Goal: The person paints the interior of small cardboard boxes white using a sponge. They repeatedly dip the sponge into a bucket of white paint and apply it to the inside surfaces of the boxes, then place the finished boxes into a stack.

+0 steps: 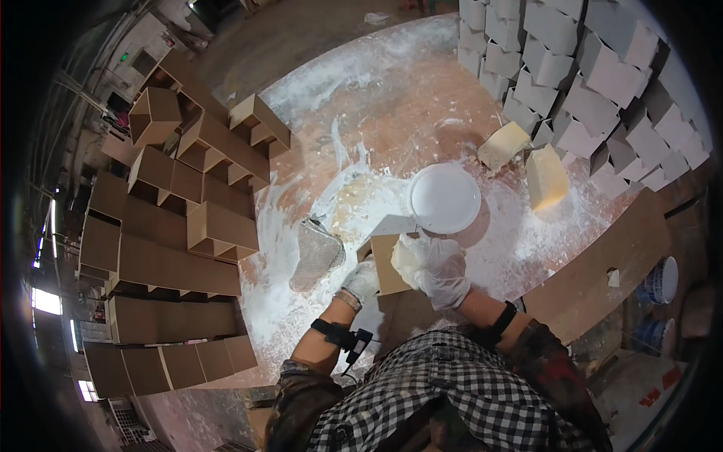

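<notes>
Close in front of me, a small brown board box [389,273] is steadied by my left hand [363,280], whose white-gloved fingers close on its left side and are partly hidden. My right hand [441,273], also in a white glove, is closed round a cream-coloured sponge [407,261] and holds it against the box. Just beyond my right hand stands a round white tub [446,197]; its surface is plain white. A grey mesh cloth [316,258] lies crumpled on the white-smeared table [407,120], to the left of my left hand.
Brown boxes [222,226] are stacked along the left edge. White-coated boxes [595,75] rise in rows at the far right. Two yellow foam blocks [547,178] lie before them. A long brown board [602,265] borders the right side, with blue-and-white buckets [663,280] beyond it.
</notes>
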The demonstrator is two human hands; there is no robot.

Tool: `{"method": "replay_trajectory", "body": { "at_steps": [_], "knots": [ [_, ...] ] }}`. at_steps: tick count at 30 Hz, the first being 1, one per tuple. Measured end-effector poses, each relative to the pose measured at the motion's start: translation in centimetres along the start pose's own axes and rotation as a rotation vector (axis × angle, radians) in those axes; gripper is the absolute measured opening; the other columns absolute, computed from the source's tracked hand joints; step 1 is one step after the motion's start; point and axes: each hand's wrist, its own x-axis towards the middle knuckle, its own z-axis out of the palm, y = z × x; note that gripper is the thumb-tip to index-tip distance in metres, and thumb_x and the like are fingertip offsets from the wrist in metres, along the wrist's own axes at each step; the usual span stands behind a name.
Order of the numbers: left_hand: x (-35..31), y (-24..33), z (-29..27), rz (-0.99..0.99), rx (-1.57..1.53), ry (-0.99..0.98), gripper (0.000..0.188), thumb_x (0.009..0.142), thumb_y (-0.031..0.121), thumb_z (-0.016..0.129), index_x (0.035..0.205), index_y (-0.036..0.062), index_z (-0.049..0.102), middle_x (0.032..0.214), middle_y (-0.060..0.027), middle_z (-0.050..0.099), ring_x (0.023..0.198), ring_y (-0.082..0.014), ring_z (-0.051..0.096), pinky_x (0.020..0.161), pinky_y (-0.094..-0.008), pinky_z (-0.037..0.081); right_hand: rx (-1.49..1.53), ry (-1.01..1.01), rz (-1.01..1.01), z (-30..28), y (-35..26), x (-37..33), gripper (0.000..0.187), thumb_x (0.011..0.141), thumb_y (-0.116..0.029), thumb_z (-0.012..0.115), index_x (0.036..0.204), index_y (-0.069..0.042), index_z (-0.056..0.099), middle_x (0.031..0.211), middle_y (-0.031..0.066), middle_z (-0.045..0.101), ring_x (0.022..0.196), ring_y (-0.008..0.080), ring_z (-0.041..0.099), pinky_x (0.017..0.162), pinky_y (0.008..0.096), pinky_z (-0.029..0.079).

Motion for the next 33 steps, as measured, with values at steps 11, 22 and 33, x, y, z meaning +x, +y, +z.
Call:
{"method": "replay_trajectory", "body": {
  "at_steps": [11,22,33],
  "knots": [
    [1.5,11.2,-8.3,0.022,-0.038,-0.081,0.036,0.081,0.029,0.061,0.112,0.0098,0.061,0.105,-0.0153,0.064,0.097,-0.0307,0.061,0.081,-0.0393,0.049,0.002,-0.039,-0.135,-1.0,1.7,-4.9,0.035,0.071,-0.012,0.06,0.105,-0.004,0.062,0.07,0.0068,0.059,0.063,0.0247,0.059,0.057,0.0375,0.046],
    [1.8,8.5,-6.8,-0.082,-0.171,-0.142,0.038,0.082,0.026,0.059,0.116,0.008,0.058,0.103,-0.0157,0.065,0.093,-0.0316,0.062,0.079,-0.0398,0.049,-0.172,-0.228,0.153,-0.7,5.7,0.2,0.015,0.064,-0.005,0.057,0.077,-0.01,0.064,0.072,0.0087,0.062,0.068,0.0267,0.06,0.061,0.0384,0.047],
    [3.1,9.7,-6.9,-0.157,-0.131,-0.246,0.039,0.088,0.027,0.054,0.12,0.0056,0.054,0.112,-0.0147,0.061,0.101,-0.0276,0.059,0.083,-0.0369,0.048,-0.45,-0.345,0.218,-0.1,5.6,0.0,0.032,0.064,-0.002,0.055,0.094,-0.007,0.066,0.09,0.0133,0.064,0.081,0.029,0.061,0.068,0.0405,0.048]
  ]
}}
